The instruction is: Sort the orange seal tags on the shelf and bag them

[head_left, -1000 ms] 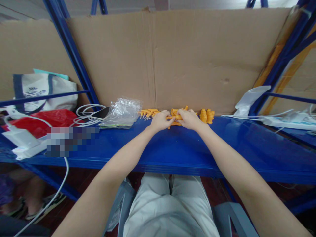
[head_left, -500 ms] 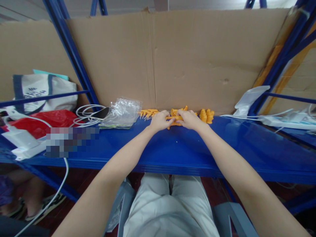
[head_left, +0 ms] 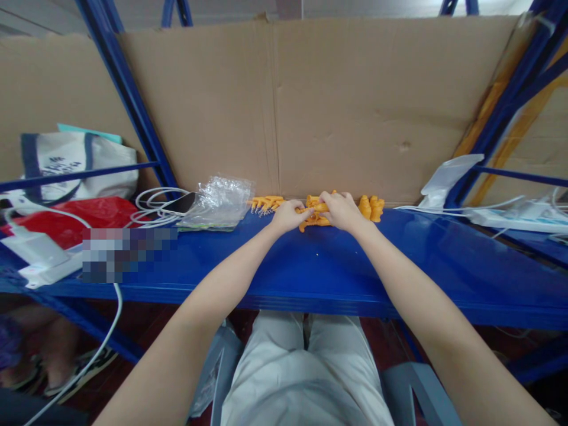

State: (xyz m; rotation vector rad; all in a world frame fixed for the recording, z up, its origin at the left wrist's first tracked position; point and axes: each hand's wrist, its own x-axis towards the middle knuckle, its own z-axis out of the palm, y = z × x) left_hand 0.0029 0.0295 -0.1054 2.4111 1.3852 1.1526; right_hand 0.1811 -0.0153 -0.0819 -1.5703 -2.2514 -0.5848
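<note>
My left hand [head_left: 287, 215] is closed, its thumb and fingers pinching one end of an orange plastic piece [head_left: 316, 209]. My right hand [head_left: 342, 210] grips the same piece from the other side, fingers curled over it. More orange plastic parts [head_left: 314, 221] lie on the shelf right under and behind both hands, partly covered by them. Left of my left hand is a row of slim orange pieces [head_left: 267, 203] with small metal chains. Several rounded orange pieces [head_left: 371, 208] stand close together, just right of my right hand. The exact kind of these parts is too small to tell.
Clear plastic bags [head_left: 219, 204] lie on the blue shelf [head_left: 310, 272] at left, near a phone [head_left: 183, 203], white cables and a red bag [head_left: 84, 220]. A cardboard sheet [head_left: 337, 106] closes the back. At right are a white plastic bag [head_left: 448, 180] and a power strip [head_left: 519, 220].
My right hand has shifted slightly, its fingers lifting up over the orange piece. More of the orange parts below shows between the hands. My left hand stays nearly in place.
</note>
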